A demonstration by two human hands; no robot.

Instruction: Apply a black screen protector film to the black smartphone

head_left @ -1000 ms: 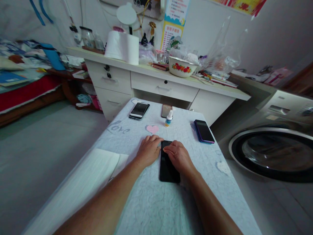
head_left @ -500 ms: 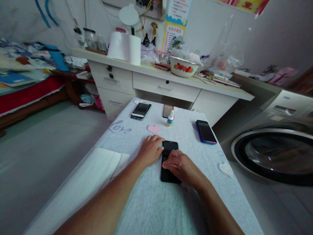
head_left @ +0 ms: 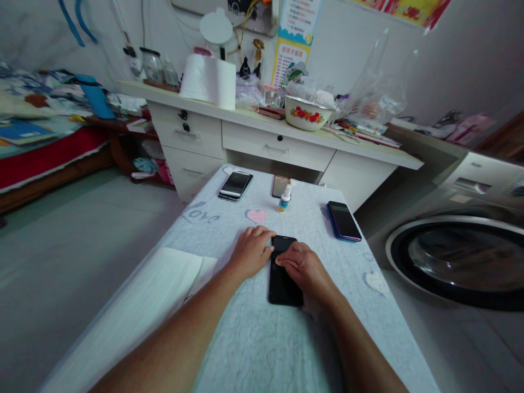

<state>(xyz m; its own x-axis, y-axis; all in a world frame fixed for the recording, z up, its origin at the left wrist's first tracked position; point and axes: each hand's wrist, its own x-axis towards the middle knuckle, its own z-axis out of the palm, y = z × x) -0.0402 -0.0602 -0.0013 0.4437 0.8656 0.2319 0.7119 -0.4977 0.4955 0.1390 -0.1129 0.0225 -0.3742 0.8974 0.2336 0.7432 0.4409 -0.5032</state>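
A black phone lies face up on the patterned tablecloth. Against its upper left edge rest the fingertips of my left hand, thumb and fingers apart, nothing held. My right hand is over the phone's upper half, its fingers pinched on a small orange-tan piece that touches the screen; most of that piece is hidden by the fingers. Beyond the phone a small spray bottle with a white cap stands upright, just in front of another phone.
Stacked phones lie at the table's far left and right. A pale folded cloth is on the left. Behind stands a white desk with a flowered bowl and paper roll; a washing machine is right.
My right hand has moved up the phone's screen, away from me, with the small piece still pinched. My left hand has stayed at the phone's edge.
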